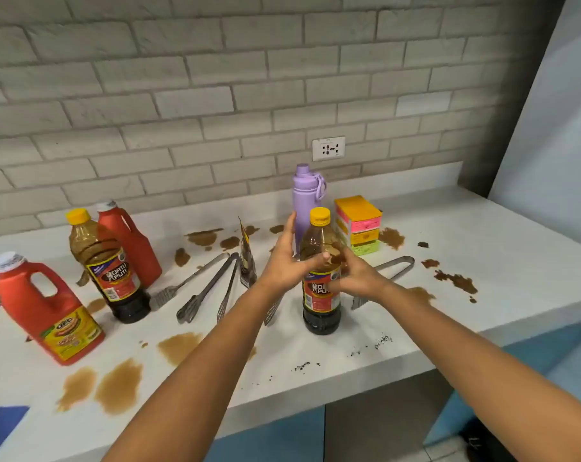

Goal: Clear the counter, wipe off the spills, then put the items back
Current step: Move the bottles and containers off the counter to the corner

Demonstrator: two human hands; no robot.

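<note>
Both hands (284, 265) (354, 278) loosely bracketing the near vinegar bottle (320, 275), fingers spread, not clamped. Upright between palms, likely for lifting off the spills (182, 348).

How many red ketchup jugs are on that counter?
2. One red ketchup jug stands at the near left of the counter; the other red ketchup jug stands further back, behind the left soy sauce bottle. None seems hidden.
</note>
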